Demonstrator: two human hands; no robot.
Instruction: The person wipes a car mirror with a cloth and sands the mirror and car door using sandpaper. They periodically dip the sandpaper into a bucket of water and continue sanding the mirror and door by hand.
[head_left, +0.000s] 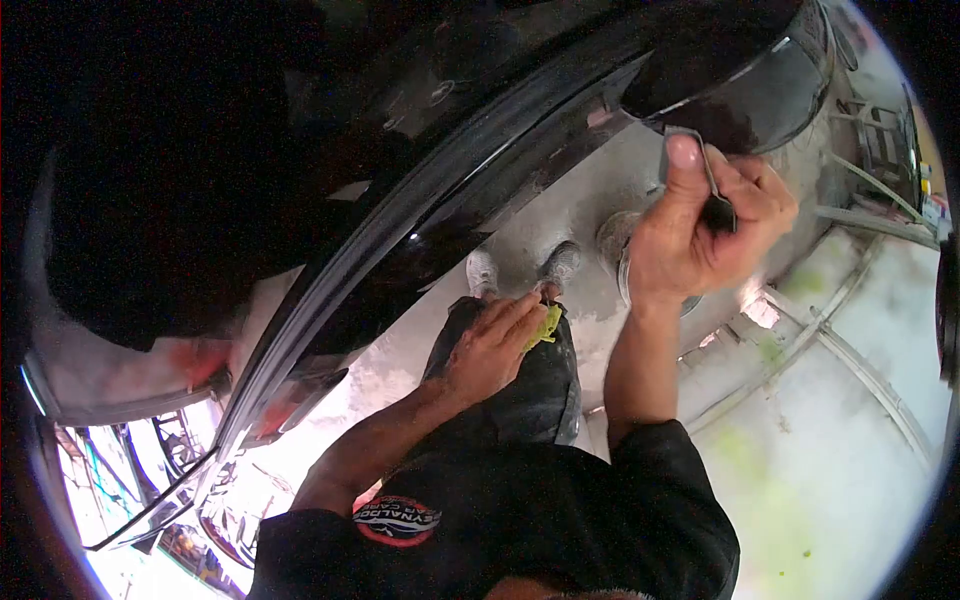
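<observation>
My right hand (705, 225) is raised close under a glossy black rounded car part (745, 95), which looks like a side mirror. Between its thumb and fingers it pinches a thin, bent dark grey sheet (711, 172). Lower down, in front of my dark trousers, my left hand (488, 352) curls over a crumpled yellow-green cloth (544, 328). Part of that cloth is covered by the fingers. Along my front runs the black car body (450, 190), with its trim line crossing diagonally.
Behind my right wrist, a round bucket (612, 240) stands on the dusty grey floor (535, 215). My shoes (562, 262) are close to the car's lower edge. Sheeting with yellow-green stains (790, 430) hangs on a frame at the right, near a metal rack (870, 130).
</observation>
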